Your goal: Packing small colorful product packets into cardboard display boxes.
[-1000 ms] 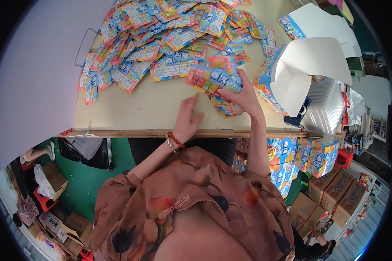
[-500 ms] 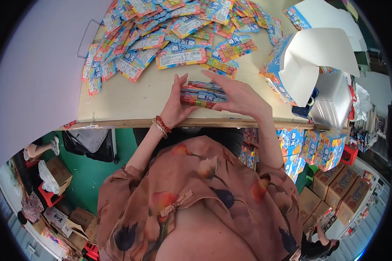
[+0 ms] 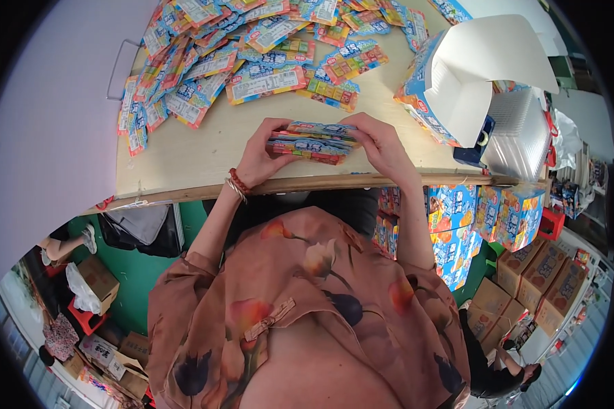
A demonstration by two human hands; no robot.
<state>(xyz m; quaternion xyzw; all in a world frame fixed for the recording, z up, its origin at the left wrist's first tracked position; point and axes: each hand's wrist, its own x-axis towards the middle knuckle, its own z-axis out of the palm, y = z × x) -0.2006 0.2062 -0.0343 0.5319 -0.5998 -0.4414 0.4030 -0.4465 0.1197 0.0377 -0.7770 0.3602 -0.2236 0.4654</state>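
Observation:
Between my two hands is a stack of candy packets (image 3: 310, 146), flat, blue with red and yellow edges, held above the near part of the table. My left hand (image 3: 262, 153) closes around the stack's left end, thumb along the near side. At the right end, my right hand (image 3: 381, 146) pinches the stack with thumb and fingers. Farther off, a loose heap of similar packets (image 3: 266, 82) spreads over the table's back left. One packet (image 3: 329, 90) lies face up at the heap's near right edge.
An open display box (image 3: 457, 95) with a raised white flap stands right of my hands. Beside it are a dark blue tape dispenser (image 3: 476, 144) and nested clear plastic trays (image 3: 518, 133). A pale panel (image 3: 48, 123) borders the left. Printed boxes (image 3: 451, 235) are stacked below the table.
My right hand has come down onto the stack's right end and its fingers have closed there. The view has shifted slightly.

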